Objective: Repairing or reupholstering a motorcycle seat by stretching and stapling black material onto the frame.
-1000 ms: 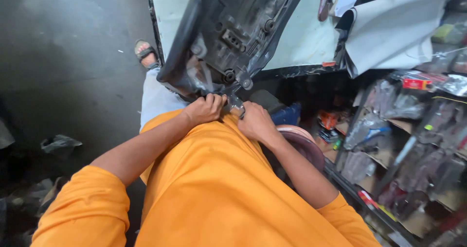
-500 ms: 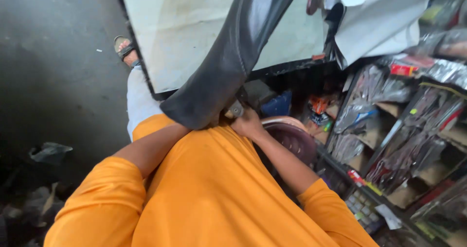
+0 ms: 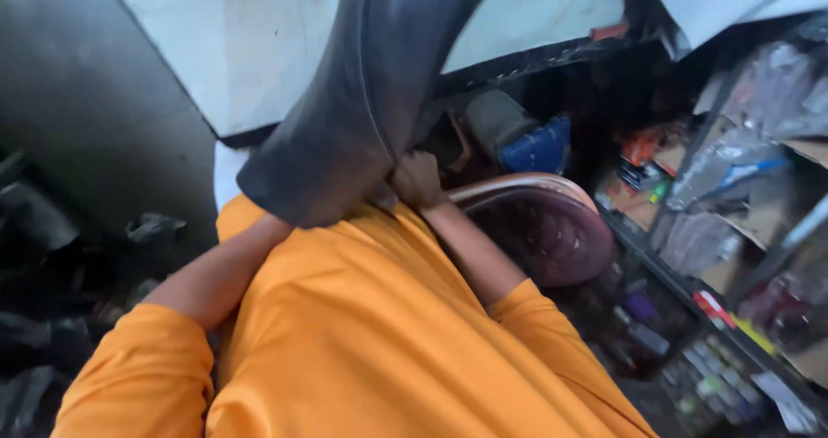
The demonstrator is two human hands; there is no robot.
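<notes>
A long black motorcycle seat (image 3: 362,102) stands tilted against my chest, its smooth top side facing me. My right hand (image 3: 416,179) grips its lower right edge. My left forearm runs up under the seat's lower end and my left hand is hidden behind it. I wear an orange shirt (image 3: 362,334).
A maroon plastic chair (image 3: 552,231) stands right of me. Shelves with packaged parts (image 3: 733,188) fill the right side. A pale panel (image 3: 224,50) lies ahead. Dark floor with black scraps (image 3: 151,227) is on the left.
The seat has turned over from underside-up to top-side facing me and swung closer. My left hand, seen a second ago on the seat's end, is now covered by it.
</notes>
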